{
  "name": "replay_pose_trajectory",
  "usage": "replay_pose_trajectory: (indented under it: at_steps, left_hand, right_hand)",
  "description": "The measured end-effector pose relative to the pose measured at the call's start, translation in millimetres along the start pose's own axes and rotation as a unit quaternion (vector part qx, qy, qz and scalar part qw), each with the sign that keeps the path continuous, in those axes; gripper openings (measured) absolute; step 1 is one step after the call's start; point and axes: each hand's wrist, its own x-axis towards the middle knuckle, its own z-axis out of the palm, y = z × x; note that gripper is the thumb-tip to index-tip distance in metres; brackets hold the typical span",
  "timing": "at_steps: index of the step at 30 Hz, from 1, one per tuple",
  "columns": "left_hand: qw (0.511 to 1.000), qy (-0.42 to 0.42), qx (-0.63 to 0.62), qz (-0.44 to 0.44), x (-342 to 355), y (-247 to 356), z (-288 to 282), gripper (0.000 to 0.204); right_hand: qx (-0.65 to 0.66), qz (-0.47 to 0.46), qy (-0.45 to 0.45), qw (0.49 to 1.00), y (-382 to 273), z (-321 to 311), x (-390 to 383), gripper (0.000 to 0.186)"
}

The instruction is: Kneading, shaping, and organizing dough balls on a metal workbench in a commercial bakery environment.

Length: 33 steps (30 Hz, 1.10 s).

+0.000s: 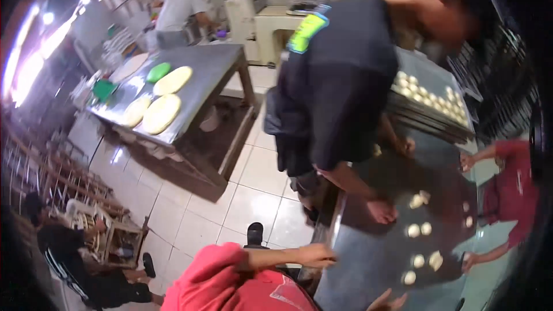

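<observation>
My left hand is beside the near left edge of the dark metal work table, its fingers curled in; whatever lies inside them is hidden. At the bottom edge of the picture my right hand is partly cut off, its fingers spread over the tabletop. Small pale dough balls lie in front of my hands: one dough ball is nearest, another just beyond it, beside a flatter, irregular dough piece. Farther up are a pair of dough balls and a lumpy dough cluster.
A co-worker in a dark shirt leans over the table; another in dark red stands opposite. Stacked trays of dough balls sit at the far end. A second table holds large dough slabs. Someone sits at lower left.
</observation>
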Motion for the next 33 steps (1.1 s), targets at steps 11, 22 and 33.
replay_pose_trajectory:
  at_steps: [11,22,33]
  left_hand:
    - [0.796,0.351,0.091,-0.484,-393,-116,-180,0.025]
    - [0.517,0.723,-0.147,-0.433,-477,-113,-312,0.025]
    - [0.323,0.767,0.103,-0.545,-479,-134,-470,0.026]
  right_hand:
    - [0.638,0.081,-0.567,0.514,-439,-74,19,0.041]
    - [0.678,-0.216,-0.522,0.470,-815,-59,91,0.029]
    - [0.736,-0.448,-0.310,0.401,-1236,-104,146,0.046]
